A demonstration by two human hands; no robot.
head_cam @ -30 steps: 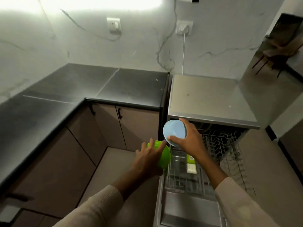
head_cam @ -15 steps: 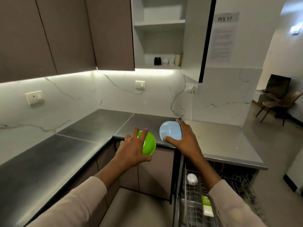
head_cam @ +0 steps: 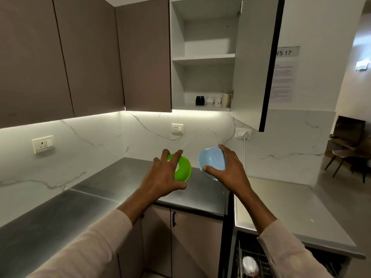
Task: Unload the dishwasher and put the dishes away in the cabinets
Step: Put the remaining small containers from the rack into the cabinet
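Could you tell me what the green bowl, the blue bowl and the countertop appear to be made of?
Green bowl: likely plastic, saturated uniform colour with a soft sheen.
Blue bowl: likely plastic, matte pastel, thin rim.
Countertop: looks like brushed steel or polished dark stone; it mirrors the under-cabinet light.

The left hand [head_cam: 162,177] and right hand [head_cam: 228,173] are rising away from the dishwasher rack [head_cam: 251,263], which a second ago lay just under them and is now dropping well below the wrists. The left fingers [head_cam: 176,157] are carrying the green bowl [head_cam: 182,169] up over the counter [head_cam: 112,183], and the right fingers [head_cam: 224,150] are lifting the blue bowl [head_cam: 211,162] just beside it. The cabinet [head_cam: 202,57], open, is coming into sight high above the fingertips.
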